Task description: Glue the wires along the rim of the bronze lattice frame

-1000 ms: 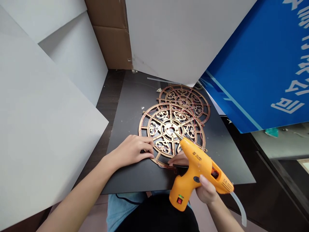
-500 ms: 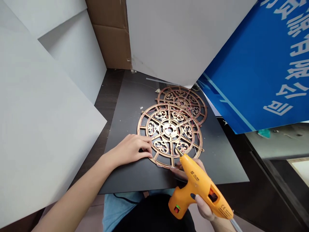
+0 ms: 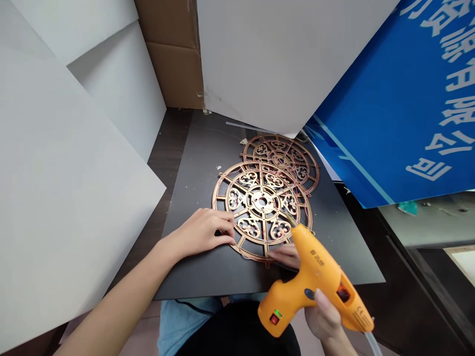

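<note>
A yellow hot glue gun (image 3: pixel 315 269) is in my right hand (image 3: pixel 323 314), its metal nozzle over the right part of a round openwork panel (image 3: pixel 255 201). My thumb lies along the gun's side; the fingertips show beyond it, near the panel's front edge. The panel is copper-coloured, with spokes, scroll cutouts and thin red wires. My left hand (image 3: pixel 206 230) has its fingers curled in a pinch at the panel's left front rim. Partly beneath this panel, a second similar panel (image 3: pixel 274 157) lies farther back. The gun's switch glows red and green.
A dark board (image 3: pixel 193 158) lies under the panels on a brown table. White boards (image 3: pixel 92 163) lean at left, with a cardboard box (image 3: pixel 174 74) and another white board (image 3: pixel 267 64) behind. A blue sign (image 3: pixel 386 123) leans at right. A clear strip (image 3: pixel 241 125) lies at the back.
The glue gun has moved right and slightly up, its nozzle shifting toward the panel's right side. More of my right fingertips now show. My left hand stays at the rim.
</note>
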{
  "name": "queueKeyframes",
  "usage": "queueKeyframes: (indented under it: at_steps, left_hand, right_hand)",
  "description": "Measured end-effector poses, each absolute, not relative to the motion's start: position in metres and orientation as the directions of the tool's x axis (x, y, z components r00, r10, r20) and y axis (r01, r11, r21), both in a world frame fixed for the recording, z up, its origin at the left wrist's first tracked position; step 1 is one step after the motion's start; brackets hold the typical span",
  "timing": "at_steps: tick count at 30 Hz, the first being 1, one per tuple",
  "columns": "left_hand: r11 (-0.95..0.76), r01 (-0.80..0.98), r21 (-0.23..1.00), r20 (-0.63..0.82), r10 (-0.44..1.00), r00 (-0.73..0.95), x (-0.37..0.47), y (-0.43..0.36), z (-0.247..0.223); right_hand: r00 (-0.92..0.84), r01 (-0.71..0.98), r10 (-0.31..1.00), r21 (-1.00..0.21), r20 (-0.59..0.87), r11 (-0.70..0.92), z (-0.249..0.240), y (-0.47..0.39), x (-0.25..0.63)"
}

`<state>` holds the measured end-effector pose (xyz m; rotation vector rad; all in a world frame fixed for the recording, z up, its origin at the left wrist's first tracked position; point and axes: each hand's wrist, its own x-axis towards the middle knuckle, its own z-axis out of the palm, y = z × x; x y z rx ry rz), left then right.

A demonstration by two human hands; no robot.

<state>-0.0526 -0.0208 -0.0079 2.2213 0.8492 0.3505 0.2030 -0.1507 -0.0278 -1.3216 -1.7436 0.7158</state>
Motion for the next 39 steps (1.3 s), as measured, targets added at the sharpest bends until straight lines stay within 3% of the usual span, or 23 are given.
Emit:
queueKeyframes:
  at_steps: [2,5,8,10,12,15,18,21,23,27,30,34,39]
  left_hand:
    - [-0.519,0.467,0.716,0.002,0.671,0.741,-0.053,-0.022,-0.008]
    - [-0.516,0.465,0.719,0.013,0.680,0.733,-0.052,-0.024,-0.009]
    - [-0.505,0.456,0.733,0.029,0.693,0.720,-0.052,-0.025,-0.010]
    - [-0.493,0.443,0.749,0.043,0.703,0.710,-0.053,-0.025,-0.009]
    - [-0.482,0.432,0.762,0.065,0.720,0.691,-0.055,-0.026,-0.004]
    - [-0.408,0.436,0.802,0.114,0.821,0.559,-0.057,-0.039,0.008]
    - [-0.125,0.242,0.962,0.048,0.952,0.301,-0.050,-0.068,0.017]
    - [0.063,0.225,0.972,-0.072,0.997,0.033,-0.037,-0.095,0.011]
    - [0.098,0.257,0.962,-0.057,0.985,-0.165,-0.031,-0.104,0.002]
    - [0.061,0.305,0.950,0.046,0.942,-0.333,-0.034,-0.101,-0.010]
    - [0.088,0.212,0.973,-0.019,0.951,-0.307,-0.045,-0.096,-0.010]
    - [0.132,-0.003,0.991,-0.128,0.956,-0.264,-0.058,-0.094,-0.009]
    - [0.194,-0.013,0.981,-0.193,0.963,-0.186,-0.057,-0.086,-0.008]
  right_hand:
    - [0.025,0.139,0.975,-0.967,0.220,0.214,-0.016,-0.143,0.193]
    - [0.169,-0.196,0.983,-0.975,0.071,0.104,0.004,-0.130,0.184]
    - [0.140,-0.381,0.989,-0.924,-0.042,0.015,0.025,-0.112,0.179]
    - [0.147,-0.416,0.984,-0.909,-0.105,-0.035,0.037,-0.097,0.172]
    - [0.157,-0.426,0.979,-0.903,-0.129,-0.051,0.047,-0.079,0.161]
    - [0.037,-0.369,0.989,-0.922,-0.140,-0.117,0.058,-0.050,0.134]
    - [-0.077,-0.260,0.986,-0.952,-0.145,-0.160,0.061,-0.028,0.101]
    - [-0.118,-0.076,0.988,-0.991,-0.102,-0.111,0.056,-0.021,0.074]
    - [-0.130,0.046,0.989,-0.997,-0.070,-0.064,0.050,-0.024,0.063]
    - [-0.112,0.194,0.993,-0.979,0.037,0.059,0.033,-0.036,0.055]
    - [-0.071,0.220,0.996,-0.974,0.047,0.061,0.024,-0.044,0.057]
    - [-0.189,0.225,0.979,-0.967,0.072,0.115,0.024,-0.058,0.074]
    - [-0.146,0.267,0.982,-0.951,0.117,0.153,0.020,-0.097,0.122]
